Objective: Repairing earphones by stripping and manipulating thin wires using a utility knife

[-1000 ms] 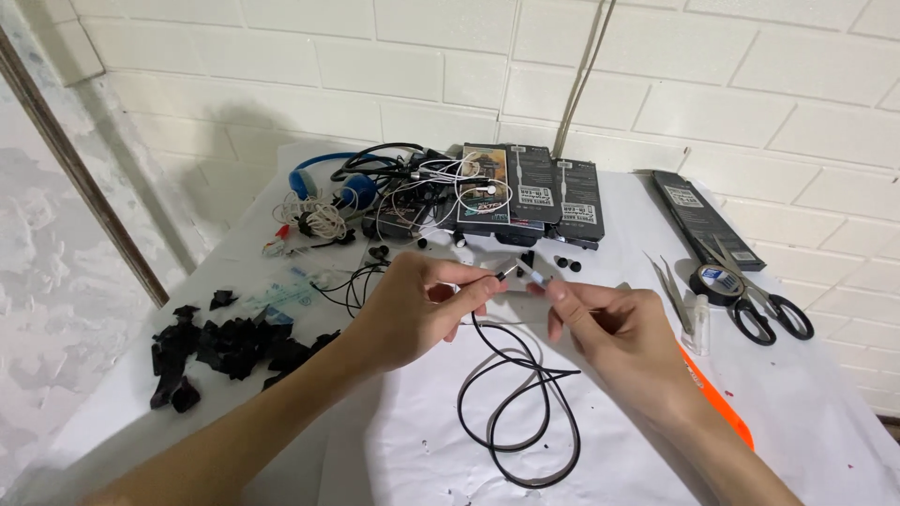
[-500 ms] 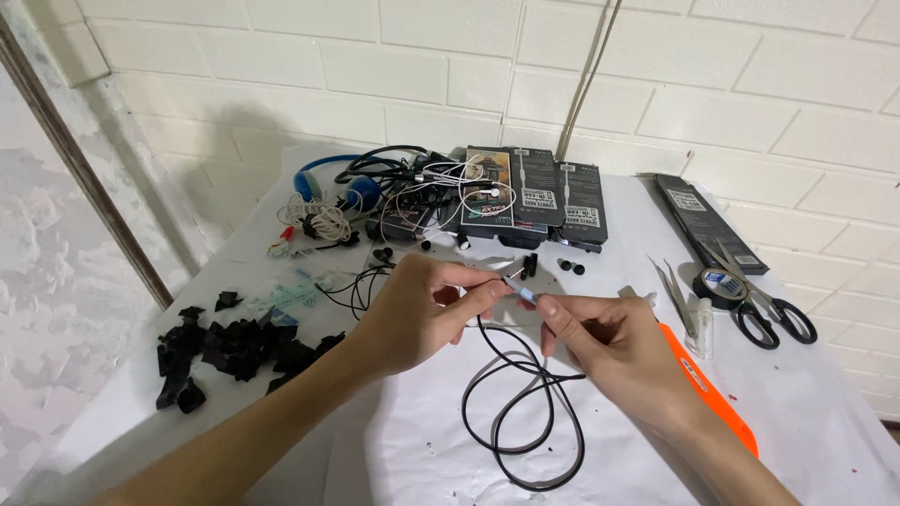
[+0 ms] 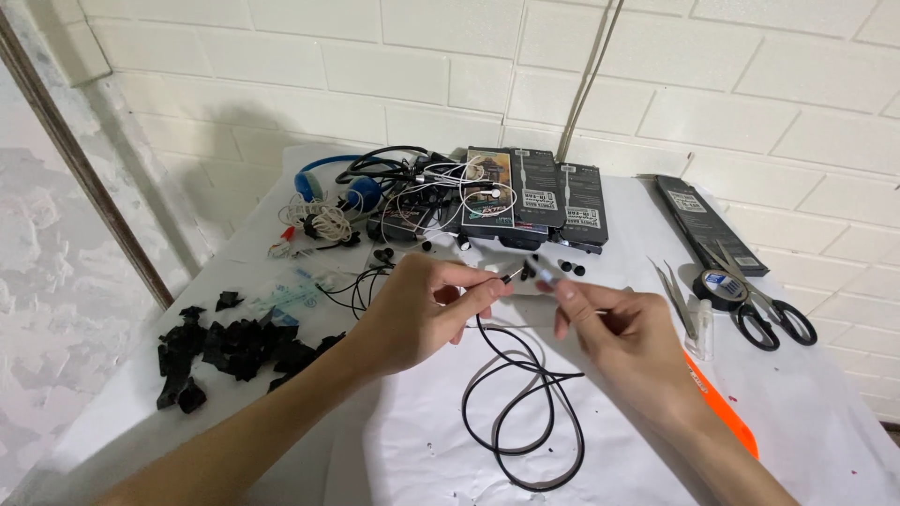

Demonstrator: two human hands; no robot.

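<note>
Over the middle of the white table (image 3: 825,412), the left hand (image 3: 422,314) pinches the bare end of a black cable (image 3: 520,403), whose loops lie toward the near edge. The right hand (image 3: 623,333) grips a small plug (image 3: 548,274) by that end.

Left hand (image 3: 422,314) pinches the end of a black cable (image 3: 520,412) that loops down onto the white counter (image 3: 394,450), while the right hand (image 3: 623,337) grips a small plug piece (image 3: 547,275) just beside it. Scissors (image 3: 764,309) and tape roll (image 3: 720,287) lie at right, black scraps (image 3: 230,347) at left.
</note>
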